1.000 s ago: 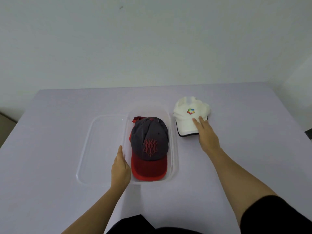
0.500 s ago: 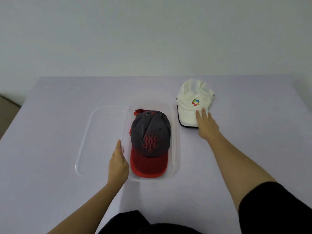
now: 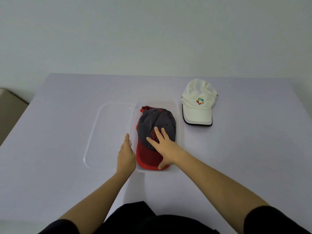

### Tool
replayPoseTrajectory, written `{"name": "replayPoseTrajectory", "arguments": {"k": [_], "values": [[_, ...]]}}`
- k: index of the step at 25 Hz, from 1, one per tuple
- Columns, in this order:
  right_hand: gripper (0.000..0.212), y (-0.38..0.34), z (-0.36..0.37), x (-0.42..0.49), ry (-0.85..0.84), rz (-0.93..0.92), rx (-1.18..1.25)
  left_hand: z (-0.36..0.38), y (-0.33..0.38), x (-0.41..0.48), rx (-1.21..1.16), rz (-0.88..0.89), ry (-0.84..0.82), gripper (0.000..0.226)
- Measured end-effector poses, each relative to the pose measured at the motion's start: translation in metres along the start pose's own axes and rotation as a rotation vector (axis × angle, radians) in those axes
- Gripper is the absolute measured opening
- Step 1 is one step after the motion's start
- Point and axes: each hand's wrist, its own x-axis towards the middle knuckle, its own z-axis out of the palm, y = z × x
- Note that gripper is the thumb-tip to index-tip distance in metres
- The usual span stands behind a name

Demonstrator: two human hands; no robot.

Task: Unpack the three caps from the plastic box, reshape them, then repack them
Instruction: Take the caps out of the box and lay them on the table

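A clear plastic box (image 3: 179, 115) stands mid-table with a grey cap with a red brim (image 3: 156, 120) inside; red fabric of another cap peeks out beneath it at the far end. My right hand (image 3: 163, 144) lies spread on the grey cap, fingers on the crown and thumb at the brim's edge. My left hand (image 3: 125, 153) rests against the box's left wall, fingers together. A white cap (image 3: 198, 103) with a coloured logo lies on the table to the right of the box, brim toward me.
The box's clear lid (image 3: 108, 132) lies flat on the table, touching the box's left side. The table (image 3: 59, 149) is pale lilac, with a wall behind its far edge. A beige object (image 3: 8, 105) shows past the left edge.
My right hand left the white cap's brim and moved left onto the grey cap in the box. The white cap stays on the table. My left hand stays at the box's left wall.
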Motion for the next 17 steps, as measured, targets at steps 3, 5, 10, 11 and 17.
{"name": "replayPoseTrajectory", "arguments": {"k": [3,5,10,11,17], "values": [[0.108,-0.021,0.0,0.005,-0.03,0.071,-0.051,-0.001,-0.001,0.0,0.011,-0.007,0.002,0.055],[0.094,-0.03,0.001,0.003,0.074,0.131,-0.028,-0.002,-0.001,0.0,0.009,-0.013,-0.007,0.055],[0.07,-0.025,-0.007,-0.025,0.538,0.119,0.144,-0.006,0.0,0.0,-0.012,-0.005,-0.022,0.055],[0.075,-0.019,-0.007,-0.032,0.664,0.086,0.176,-0.006,0.001,0.0,-0.008,-0.007,-0.022,0.056],[0.098,0.025,0.041,-0.088,1.131,0.079,0.152,-0.006,0.004,-0.002,0.001,-0.018,-0.011,0.059]]}}
